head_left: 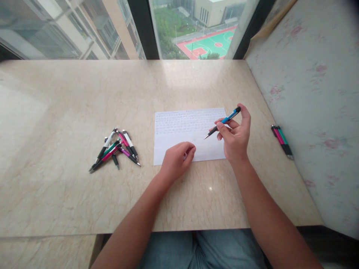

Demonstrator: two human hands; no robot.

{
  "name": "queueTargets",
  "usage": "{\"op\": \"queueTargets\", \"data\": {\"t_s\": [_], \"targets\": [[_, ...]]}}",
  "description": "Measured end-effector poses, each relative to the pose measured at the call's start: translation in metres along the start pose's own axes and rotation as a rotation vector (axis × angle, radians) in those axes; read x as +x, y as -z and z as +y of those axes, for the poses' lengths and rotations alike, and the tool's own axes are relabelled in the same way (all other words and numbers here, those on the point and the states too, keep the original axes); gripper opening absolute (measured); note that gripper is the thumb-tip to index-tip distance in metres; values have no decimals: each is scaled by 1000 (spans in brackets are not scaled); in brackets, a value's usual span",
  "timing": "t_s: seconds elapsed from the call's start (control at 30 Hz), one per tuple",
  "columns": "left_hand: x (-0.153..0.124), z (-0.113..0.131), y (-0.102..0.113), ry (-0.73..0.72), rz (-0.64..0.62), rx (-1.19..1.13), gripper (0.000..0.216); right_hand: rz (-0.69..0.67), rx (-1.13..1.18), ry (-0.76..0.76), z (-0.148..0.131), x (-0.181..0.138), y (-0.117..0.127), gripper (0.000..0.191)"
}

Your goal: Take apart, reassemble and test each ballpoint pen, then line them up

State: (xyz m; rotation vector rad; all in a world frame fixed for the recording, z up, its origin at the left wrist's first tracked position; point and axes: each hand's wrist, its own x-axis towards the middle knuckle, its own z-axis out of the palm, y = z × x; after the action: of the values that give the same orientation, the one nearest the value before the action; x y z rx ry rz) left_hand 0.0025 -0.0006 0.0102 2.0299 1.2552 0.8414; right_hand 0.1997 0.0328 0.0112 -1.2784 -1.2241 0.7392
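A blue click pen with a black grip is in my right hand, tilted with its metal tip pointing down and left over the white paper. One finger of that hand rests at the pen's black top end. Rows of small handwriting fill the paper's upper half, while the lower half is mostly blank. Loosely curled, my left hand lies on the paper's lower left part, its thumb and fingers together and nothing visible in them. Whether the pen tip touches the paper I cannot tell; it appears slightly above.
Left of the paper lies a loose pile of several pens in white, green, pink and purple. Two more pens, pink and green, lie side by side near the flowered wall. The marble-look table runs back to a window.
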Motion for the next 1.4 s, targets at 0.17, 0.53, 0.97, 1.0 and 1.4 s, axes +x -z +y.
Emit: {"op": "queueTargets", "data": {"t_s": [0.17, 0.53, 0.97, 1.0, 1.4], "targets": [[-1, -1, -1, -71, -63, 84, 15, 19, 23, -4, 1, 1, -1, 80], [-1, 3, -4, -299, -199, 98, 27, 92, 0, 55, 4, 4, 4, 77], [-2, 0, -4, -249, -194, 208, 25, 327, 69, 58, 7, 22, 35, 80], [-2, 0, -4, -248, -200, 207, 24, 358, 77, 63, 8, 23, 36, 81], [0, -3, -3, -221, -179, 284, 19, 437, 78, 97, 13, 32, 42, 78]]}}
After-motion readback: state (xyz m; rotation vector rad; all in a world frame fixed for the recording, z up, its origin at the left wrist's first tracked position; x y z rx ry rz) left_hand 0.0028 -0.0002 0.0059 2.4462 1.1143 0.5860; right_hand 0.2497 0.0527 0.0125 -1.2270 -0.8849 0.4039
